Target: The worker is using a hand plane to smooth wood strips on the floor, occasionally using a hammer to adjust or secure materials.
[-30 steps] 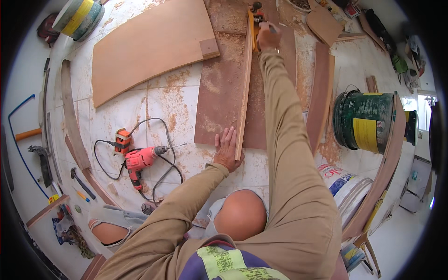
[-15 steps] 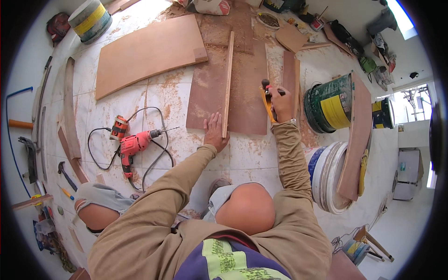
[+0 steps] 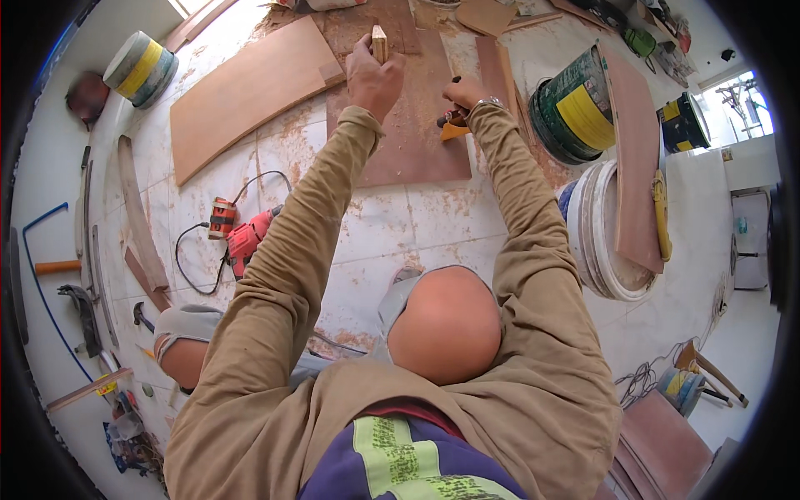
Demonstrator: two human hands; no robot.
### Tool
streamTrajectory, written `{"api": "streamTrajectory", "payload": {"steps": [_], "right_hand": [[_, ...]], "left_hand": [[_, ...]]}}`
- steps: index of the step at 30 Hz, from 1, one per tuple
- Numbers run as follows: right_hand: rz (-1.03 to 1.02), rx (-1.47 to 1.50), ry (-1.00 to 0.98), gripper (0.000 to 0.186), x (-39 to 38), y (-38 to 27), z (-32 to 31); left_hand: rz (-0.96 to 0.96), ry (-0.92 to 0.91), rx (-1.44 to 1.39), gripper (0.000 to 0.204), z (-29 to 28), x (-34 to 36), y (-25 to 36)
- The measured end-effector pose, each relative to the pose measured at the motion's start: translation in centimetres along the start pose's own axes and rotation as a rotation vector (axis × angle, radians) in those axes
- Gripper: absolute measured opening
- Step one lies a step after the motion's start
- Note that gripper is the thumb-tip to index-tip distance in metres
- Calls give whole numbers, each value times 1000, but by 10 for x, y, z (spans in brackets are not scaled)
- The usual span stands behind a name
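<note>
My left hand (image 3: 375, 79) is closed around a narrow wooden strip (image 3: 380, 43), whose pale end points up between thumb and fingers. This hand is above the far part of a reddish-brown board (image 3: 417, 158) lying on the floor. To its right, my right hand (image 3: 469, 93) grips a hand plane (image 3: 453, 131) with a yellow body and a dark knob, tilted over the board's right side. The plane is apart from the strip, and my fingers partly hide it.
A large plywood panel (image 3: 250, 104) lies at the left. Below it is a red corded drill (image 3: 247, 242), partly behind my left forearm. Green (image 3: 571, 112) and white (image 3: 602, 229) buckets stand at the right with a plank (image 3: 635, 167) against them. Shavings litter the tiles.
My left hand has gone from the strip's near end to a raised grip farther away, tilting the strip up. My right hand has moved left with the plane, which has turned. The view has shifted.
</note>
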State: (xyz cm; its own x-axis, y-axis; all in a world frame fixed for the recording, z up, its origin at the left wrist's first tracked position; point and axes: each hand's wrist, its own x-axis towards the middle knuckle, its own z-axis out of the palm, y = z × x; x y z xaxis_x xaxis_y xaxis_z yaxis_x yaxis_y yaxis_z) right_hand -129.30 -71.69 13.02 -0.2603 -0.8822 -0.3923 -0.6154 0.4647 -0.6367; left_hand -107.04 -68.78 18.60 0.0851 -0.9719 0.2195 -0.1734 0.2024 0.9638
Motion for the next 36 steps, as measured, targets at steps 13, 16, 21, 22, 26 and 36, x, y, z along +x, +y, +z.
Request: {"api": "streamTrajectory", "payload": {"steps": [13,16,21,22,26,36], "right_hand": [[-36,-121,-14,27,-13,-25,11],[-29,-163,10,29,-8,-25,19],[-41,-184,-19,31,5,-23,22],[-16,-147,-14,31,5,-26,25],[-49,-175,-67,32,4,-25,20],[6,-38,-18,26,7,-13,8]], "left_hand": [[-13,18,-102,50,-7,7,0],[-56,-19,-213,35,-10,-5,18],[-89,-30,-210,33,-11,-10,19],[-91,-36,-230,37,-12,-11,19],[-64,-22,-299,53,-13,-24,19],[-447,20,-846,58,1,-98,-32]]}}
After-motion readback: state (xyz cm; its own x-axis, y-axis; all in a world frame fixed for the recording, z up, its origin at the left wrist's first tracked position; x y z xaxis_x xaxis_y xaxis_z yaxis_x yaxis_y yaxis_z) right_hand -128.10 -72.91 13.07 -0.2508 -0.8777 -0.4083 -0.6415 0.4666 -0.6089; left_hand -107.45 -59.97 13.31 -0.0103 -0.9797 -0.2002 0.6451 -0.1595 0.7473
